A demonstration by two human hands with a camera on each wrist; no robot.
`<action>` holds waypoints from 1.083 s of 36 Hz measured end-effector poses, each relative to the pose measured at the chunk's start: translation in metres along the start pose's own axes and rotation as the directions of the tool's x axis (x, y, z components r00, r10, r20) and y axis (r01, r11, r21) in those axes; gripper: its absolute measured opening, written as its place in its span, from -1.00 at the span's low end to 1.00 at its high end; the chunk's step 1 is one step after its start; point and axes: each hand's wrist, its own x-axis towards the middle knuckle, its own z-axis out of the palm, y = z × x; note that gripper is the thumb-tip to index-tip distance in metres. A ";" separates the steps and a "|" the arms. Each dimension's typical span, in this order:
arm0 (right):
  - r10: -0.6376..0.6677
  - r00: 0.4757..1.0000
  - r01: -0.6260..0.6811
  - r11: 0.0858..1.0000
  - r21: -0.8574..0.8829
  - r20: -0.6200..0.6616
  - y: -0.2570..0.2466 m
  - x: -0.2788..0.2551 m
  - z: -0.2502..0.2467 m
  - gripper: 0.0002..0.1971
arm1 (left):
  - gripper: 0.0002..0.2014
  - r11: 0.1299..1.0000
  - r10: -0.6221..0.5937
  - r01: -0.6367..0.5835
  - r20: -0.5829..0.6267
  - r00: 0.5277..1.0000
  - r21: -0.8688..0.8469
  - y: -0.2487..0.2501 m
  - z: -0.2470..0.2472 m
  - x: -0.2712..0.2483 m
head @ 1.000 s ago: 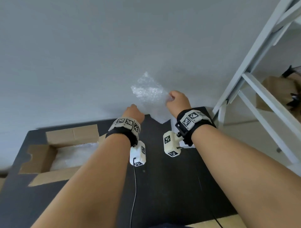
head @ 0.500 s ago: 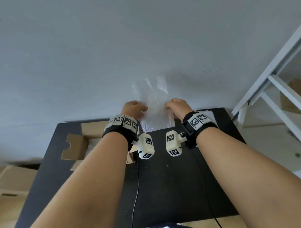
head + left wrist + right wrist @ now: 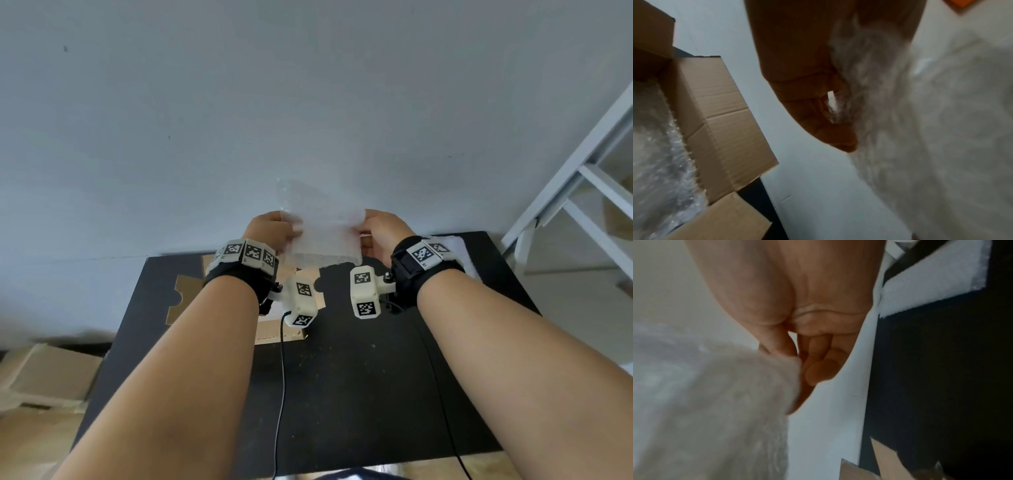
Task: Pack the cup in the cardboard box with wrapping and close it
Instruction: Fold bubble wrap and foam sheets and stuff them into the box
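Note:
A sheet of clear bubble wrap [image 3: 323,233] hangs in the air above the far edge of the black table [image 3: 342,377]. My left hand [image 3: 274,229] pinches its left edge and my right hand [image 3: 378,224] pinches its right edge. The left wrist view has my curled fingers [image 3: 830,129] against the bubble wrap [image 3: 920,129]. In the right wrist view my fingers [image 3: 818,369] pinch the bubble wrap [image 3: 715,402]. The open cardboard box [image 3: 191,291] sits on the table's left, partly behind my left arm, lined with bubble wrap [image 3: 657,162]. No cup is in view.
A white foam sheet [image 3: 459,253] lies at the table's far right corner. White shelving [image 3: 582,171] stands to the right. More cardboard boxes [image 3: 44,380] lie on the floor at the left. A grey wall [image 3: 308,102] is right behind the table.
Both hands have come level and drawn the bubble wrap out flat between them, lower than before. The view has swung left, so the box now sits behind my left arm.

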 end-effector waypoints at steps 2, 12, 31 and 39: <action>0.002 1.000 -0.002 1.000 0.005 0.016 0.000 -0.001 0.005 -0.66 | -0.87 1.000 -0.017 0.017 -0.004 1.000 0.004 -0.001 -0.005 -0.001; -0.063 0.998 0.056 0.928 -0.368 -0.009 0.000 0.005 0.020 -0.79 | -0.74 0.991 -0.130 0.130 -0.008 0.992 0.027 -0.006 -0.029 0.008; -0.011 0.999 0.021 0.953 -0.304 0.034 0.010 0.018 0.047 -0.19 | -0.66 0.989 -0.047 0.022 0.169 0.985 0.143 -0.020 -0.045 0.003; 0.019 0.992 -0.011 0.998 -0.067 0.122 0.015 0.013 0.064 -0.79 | -0.59 0.983 -0.078 0.097 0.123 0.989 -0.155 -0.041 -0.050 0.012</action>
